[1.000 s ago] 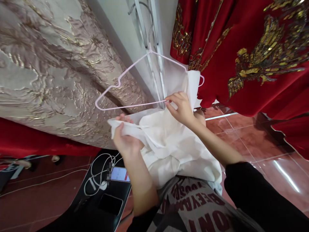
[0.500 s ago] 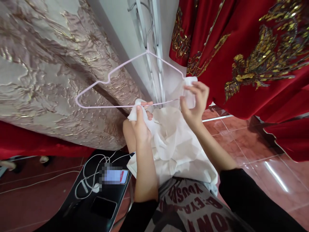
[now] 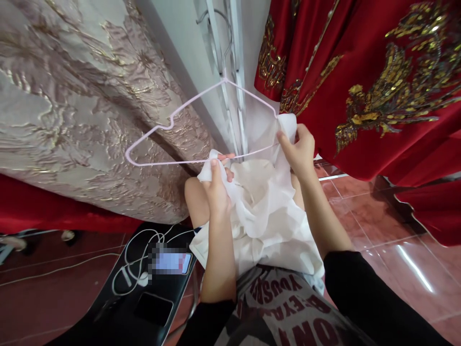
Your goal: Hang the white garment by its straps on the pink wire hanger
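Note:
A pale pink wire hanger (image 3: 169, 122) hangs by its hook from a white rail on the wall. A white garment (image 3: 262, 211) lies bunched over my lap, with one part draped over the hanger's right end. My left hand (image 3: 218, 185) pinches a fold of the white garment just under the hanger's bottom wire. My right hand (image 3: 298, 149) is closed on the garment's edge at the hanger's right shoulder.
A beige and gold embroidered gown (image 3: 82, 105) hangs at the left. Red gowns with gold sequins (image 3: 367, 81) hang at the right. Below left, a black seat (image 3: 144, 298) carries a lit phone (image 3: 173, 263), a dark phone and a white cable. The floor is red tile (image 3: 396, 250).
My left hand rose from the lap to the hanger's bottom wire with a fold of cloth. My right hand shifted from the bottom wire up to the hanger's right shoulder, pulling the garment over it.

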`<state>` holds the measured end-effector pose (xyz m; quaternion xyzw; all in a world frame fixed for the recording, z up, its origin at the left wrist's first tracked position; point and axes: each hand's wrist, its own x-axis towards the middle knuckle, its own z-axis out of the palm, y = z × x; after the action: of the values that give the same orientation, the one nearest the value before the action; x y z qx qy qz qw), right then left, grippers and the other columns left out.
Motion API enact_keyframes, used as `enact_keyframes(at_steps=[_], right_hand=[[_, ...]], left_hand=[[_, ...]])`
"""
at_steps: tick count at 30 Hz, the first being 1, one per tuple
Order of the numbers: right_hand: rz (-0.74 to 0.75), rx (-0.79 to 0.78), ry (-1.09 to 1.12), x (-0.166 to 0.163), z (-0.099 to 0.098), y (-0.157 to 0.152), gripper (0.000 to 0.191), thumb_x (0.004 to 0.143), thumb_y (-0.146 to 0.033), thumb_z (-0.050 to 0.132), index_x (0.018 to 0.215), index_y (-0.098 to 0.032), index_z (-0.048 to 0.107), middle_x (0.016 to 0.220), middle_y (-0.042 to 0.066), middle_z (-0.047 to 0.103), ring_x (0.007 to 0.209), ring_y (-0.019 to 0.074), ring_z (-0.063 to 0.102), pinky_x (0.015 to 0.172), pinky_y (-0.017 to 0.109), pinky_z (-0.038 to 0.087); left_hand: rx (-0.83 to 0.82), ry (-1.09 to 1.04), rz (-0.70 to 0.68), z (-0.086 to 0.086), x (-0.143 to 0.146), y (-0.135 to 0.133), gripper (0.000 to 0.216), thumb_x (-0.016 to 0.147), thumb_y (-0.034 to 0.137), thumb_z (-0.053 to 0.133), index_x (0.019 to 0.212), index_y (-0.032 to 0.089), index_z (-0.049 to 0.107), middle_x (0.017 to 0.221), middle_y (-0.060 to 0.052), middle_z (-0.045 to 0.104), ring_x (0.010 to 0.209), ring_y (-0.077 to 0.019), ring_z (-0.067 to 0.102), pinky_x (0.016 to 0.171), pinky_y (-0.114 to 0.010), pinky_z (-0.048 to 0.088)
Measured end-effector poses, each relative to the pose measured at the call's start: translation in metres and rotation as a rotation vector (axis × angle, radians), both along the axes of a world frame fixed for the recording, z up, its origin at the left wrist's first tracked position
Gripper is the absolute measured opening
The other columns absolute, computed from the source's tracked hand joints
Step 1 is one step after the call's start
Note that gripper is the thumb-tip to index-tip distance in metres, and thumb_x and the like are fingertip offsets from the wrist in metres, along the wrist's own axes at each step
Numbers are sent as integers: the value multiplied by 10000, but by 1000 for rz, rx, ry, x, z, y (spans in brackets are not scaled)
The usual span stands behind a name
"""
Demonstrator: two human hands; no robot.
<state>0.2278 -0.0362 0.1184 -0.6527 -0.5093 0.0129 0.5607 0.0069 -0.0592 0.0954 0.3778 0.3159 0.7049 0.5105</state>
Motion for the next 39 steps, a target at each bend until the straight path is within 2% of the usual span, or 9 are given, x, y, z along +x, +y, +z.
enact_keyframes(at_steps=[6,13,16,20,25,31,34,36,39], right_hand=[[49,8,-34,0,28,-1,112,853,-298,642,815,-199,605,764,17,595,790,194,587,817,406,534],[170,277,396,37,48,30,296,920,-316,600,654,-227,504,607,-18,476,604,103,508,638,315,438],[150,280,661,61,37,31,318,900,-372,599,661,-260,421,539,-70,288,512,102,434,588,319,425],[322,145,863,73,1,0,469,804,-557,653,685,-270,303,580,-95,163,496,110,386,550,309,438],[290,160,1031,29,-31,-60,296,689,-432,697,881,-243,575,634,-76,395,493,80,387,486,251,355],[308,213,635,-37,-9,-65,256,914,-436,634,1085,-252,684,908,12,696,564,87,488,526,269,416],[423,176,358,-61,3,-44,312,1001,-477,597,1198,-261,707,1131,58,755,890,170,700,838,354,594],[517,131,197,-70,4,-31,286,1021,-461,593,1142,-242,731,1149,71,764,1092,222,717,1038,417,567],[534,61,81,-73,-1,-16,274,1027,-440,594,896,-228,705,922,54,731,959,225,706,1012,425,560]], left_hand=[[35,19,33,0,2,0,409,958,589,741,958,182,706,1018,-109,792,498,-68,422,564,-264,399],[5,11,2,2,6,-2,415,942,597,751,947,186,701,1019,-111,790,486,-67,399,540,-274,373],[-22,-1,10,4,5,-3,433,921,609,767,939,183,690,1011,-110,789,490,-67,397,534,-273,368],[-34,-36,-34,3,5,-1,427,894,600,794,943,185,701,1032,-115,790,487,-61,384,531,-272,368],[-38,-62,-96,-3,16,1,431,882,601,797,951,185,708,1074,-128,787,493,-56,397,541,-264,392],[-31,-86,-120,-1,21,-2,396,903,564,796,961,183,705,1110,-130,777,498,-58,398,549,-265,395],[-50,-98,-153,4,18,-4,377,904,546,798,967,183,714,1143,-135,775,497,-54,381,559,-275,403],[-58,-91,-175,6,15,-5,340,883,495,824,982,181,740,1165,-140,776,506,-55,403,558,-275,397],[-72,-32,-162,3,8,-7,303,805,376,876,1002,163,788,1156,-145,785,577,-92,521,561,-274,411]])
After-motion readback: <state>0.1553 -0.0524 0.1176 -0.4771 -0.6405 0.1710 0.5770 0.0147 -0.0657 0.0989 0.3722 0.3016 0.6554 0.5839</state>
